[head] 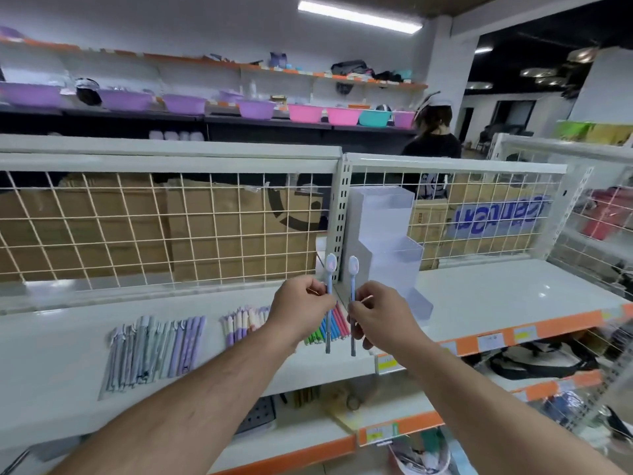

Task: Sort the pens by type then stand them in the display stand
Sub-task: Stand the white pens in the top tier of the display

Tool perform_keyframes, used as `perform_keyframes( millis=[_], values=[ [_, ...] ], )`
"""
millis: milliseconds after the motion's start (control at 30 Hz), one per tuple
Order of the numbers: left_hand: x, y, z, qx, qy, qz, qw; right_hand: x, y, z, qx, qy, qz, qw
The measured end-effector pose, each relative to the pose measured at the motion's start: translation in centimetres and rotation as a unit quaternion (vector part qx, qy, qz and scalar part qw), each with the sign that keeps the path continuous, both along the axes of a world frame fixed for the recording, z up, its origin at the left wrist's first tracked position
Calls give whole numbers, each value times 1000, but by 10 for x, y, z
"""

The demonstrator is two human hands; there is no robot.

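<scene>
Two blue pens [331, 269] upright, clear tiered stand [387, 234] behind

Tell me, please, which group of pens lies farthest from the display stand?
The grey and lilac group at the far left; the white-and-purple group and the green, blue and pink group lie nearer the stand.

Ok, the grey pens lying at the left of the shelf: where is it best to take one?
Probably pinch a grey pen by its near end, from above, at the front of the shelf: they lie flat, packed side by side, so only the ends are free.
</scene>
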State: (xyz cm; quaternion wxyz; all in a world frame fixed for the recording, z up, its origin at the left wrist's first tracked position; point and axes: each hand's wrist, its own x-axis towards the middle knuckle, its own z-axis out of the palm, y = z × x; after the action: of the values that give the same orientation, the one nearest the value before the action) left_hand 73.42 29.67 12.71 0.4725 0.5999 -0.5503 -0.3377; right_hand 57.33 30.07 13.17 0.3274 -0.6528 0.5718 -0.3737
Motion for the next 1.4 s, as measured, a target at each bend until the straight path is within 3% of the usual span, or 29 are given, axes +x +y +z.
perform_keyframes(
  millis=[467, 833, 1400],
  values=[
    [-46, -141, 28, -45, 49, -65, 996, -38, -135, 33, -37, -3, -14, 999],
    [-56, -226, 67, -111, 13, -34, 993, -54, -233, 69, -74, -56, 15, 996],
    [-101, -286, 132, -159, 29, 148, 976, -92, -334, 129, -112, -70, 130, 983]
  ],
)
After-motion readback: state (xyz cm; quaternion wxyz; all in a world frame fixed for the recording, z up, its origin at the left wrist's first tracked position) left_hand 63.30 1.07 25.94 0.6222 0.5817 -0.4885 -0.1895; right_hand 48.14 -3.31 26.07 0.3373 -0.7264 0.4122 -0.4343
